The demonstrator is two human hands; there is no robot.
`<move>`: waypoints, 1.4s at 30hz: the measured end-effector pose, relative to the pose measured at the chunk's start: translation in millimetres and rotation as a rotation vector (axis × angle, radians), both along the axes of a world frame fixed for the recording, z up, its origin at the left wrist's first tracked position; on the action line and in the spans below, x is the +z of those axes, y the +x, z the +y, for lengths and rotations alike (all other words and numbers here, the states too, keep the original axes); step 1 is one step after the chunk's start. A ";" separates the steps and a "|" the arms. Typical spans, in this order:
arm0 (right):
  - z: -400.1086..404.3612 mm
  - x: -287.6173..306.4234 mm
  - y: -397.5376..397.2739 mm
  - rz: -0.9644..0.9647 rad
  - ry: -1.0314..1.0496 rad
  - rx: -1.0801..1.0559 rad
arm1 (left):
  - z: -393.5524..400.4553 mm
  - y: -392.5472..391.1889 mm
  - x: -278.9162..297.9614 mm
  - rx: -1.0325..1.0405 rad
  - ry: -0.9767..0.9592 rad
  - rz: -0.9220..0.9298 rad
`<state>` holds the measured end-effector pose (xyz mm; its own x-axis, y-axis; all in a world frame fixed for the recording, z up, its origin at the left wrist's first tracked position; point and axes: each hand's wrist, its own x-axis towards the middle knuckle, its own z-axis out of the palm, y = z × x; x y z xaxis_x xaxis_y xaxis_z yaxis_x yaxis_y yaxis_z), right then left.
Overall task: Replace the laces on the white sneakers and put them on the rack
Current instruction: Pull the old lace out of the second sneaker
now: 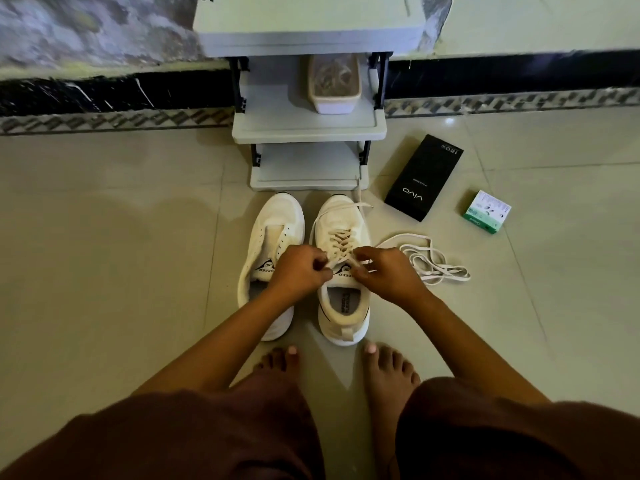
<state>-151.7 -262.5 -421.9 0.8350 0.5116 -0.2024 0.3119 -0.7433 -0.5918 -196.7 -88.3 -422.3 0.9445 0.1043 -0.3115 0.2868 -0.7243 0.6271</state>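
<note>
Both hands pinching lace ends over the right sneaker's tongue.

the pale glossy floor tiles threw back a light spot at one o'clock. the two white sneakers looked like matt mesh cloth with flat woven cream laces. the grey rack looked like smooth plastic, the black box like matt card.
</note>
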 end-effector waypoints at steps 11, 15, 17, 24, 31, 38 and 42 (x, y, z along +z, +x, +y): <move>-5.6 -11.6 -10.6 0.039 0.067 -0.044 | -2.7 -3.3 10.3 0.039 -0.001 0.003; 3.1 -21.2 -23.9 -0.080 -0.166 0.078 | -11.6 -4.4 16.4 -0.244 0.291 -0.182; 1.3 -25.6 -26.2 -0.068 -0.158 0.078 | -14.2 -3.1 13.3 -0.340 0.479 -0.198; -0.9 -30.5 -28.8 -0.026 -0.139 0.055 | -9.5 -4.0 14.0 -0.518 0.598 -0.515; -1.2 -33.0 -30.0 -0.033 -0.147 0.041 | -8.2 -8.3 7.8 -0.656 0.745 -0.690; -0.1 -37.7 -29.5 -0.063 -0.181 0.050 | -27.1 5.5 12.6 -0.209 0.283 -0.211; 0.1 -38.9 -28.6 -0.062 -0.203 0.064 | -27.2 8.6 20.2 -0.010 -0.217 -0.100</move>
